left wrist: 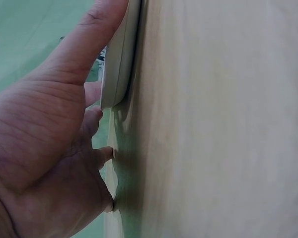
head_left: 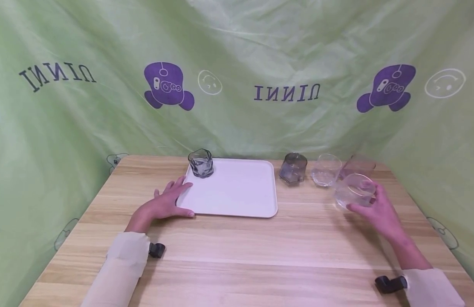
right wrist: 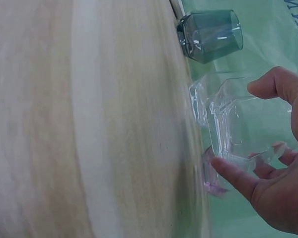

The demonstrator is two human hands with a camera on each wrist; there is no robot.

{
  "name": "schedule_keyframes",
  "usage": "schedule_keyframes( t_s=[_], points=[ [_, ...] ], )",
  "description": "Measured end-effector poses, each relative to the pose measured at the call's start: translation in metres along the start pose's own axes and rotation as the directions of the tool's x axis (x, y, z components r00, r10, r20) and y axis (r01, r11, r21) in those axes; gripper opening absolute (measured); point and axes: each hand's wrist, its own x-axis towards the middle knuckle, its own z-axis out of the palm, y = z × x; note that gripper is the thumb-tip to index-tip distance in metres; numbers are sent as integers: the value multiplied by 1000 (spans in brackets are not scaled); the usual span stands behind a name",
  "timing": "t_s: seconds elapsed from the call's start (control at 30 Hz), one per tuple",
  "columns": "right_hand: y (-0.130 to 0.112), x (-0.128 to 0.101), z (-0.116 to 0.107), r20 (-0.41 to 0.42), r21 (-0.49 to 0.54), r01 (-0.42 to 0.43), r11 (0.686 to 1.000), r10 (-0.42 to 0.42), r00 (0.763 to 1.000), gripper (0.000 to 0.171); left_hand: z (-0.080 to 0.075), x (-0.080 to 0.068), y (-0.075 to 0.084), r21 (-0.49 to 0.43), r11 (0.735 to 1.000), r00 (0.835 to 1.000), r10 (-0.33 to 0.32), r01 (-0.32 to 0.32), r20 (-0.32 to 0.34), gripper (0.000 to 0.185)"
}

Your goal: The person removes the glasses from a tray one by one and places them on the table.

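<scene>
While gripping a clear glass (head_left: 354, 192) between thumb and curled fingers, right hand (head_left: 377, 211) holds it just above the table (head_left: 237, 256), or perhaps touching; cannot tell which. From the right wrist view, same glass (right wrist: 238, 124) sits in the grasp with thumb (right wrist: 273, 82) on one side of the wall and a fingertip (right wrist: 233, 173) on the other side. Just beyond this grip, second clear glass (head_left: 326, 169) standing upright on the wood; just behind the held one, pink glass (head_left: 359, 164), partly hidden. Further away from the grip, toward the tray, grey glass (head_left: 293, 167) with flat sides, upright, close beside the tray edge but not on it.

Left hand (head_left: 166, 204) relaxed, fingers straight, not clenched, resting on the table and touching the near left corner of the white tray (head_left: 237, 200). In the left wrist view, thumb (left wrist: 89, 44) lies along the tray rim (left wrist: 120, 54), other fingers below it on the wood. Beyond this hand, at the far left corner inside the tray, dark wavy glass (head_left: 200, 163), upright, well apart from the fingers.

Behind the table, green cloth (head_left: 237, 64) with purple figures and letters.
</scene>
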Motion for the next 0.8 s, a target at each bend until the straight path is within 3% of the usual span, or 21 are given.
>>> schedule_keyframes(
  t_s=[0.37, 0.8],
  points=[
    [9, 4, -4, 8, -5, -21, 1000, 21, 1000, 103, 1, -1, 2, 0, 1000, 1000, 0, 0, -1, 111],
    [18, 9, -5, 25, 14, -20, 1000, 20, 999, 98, 0, -1, 1, 0, 1000, 1000, -13, 13, 6, 111]
  ],
)
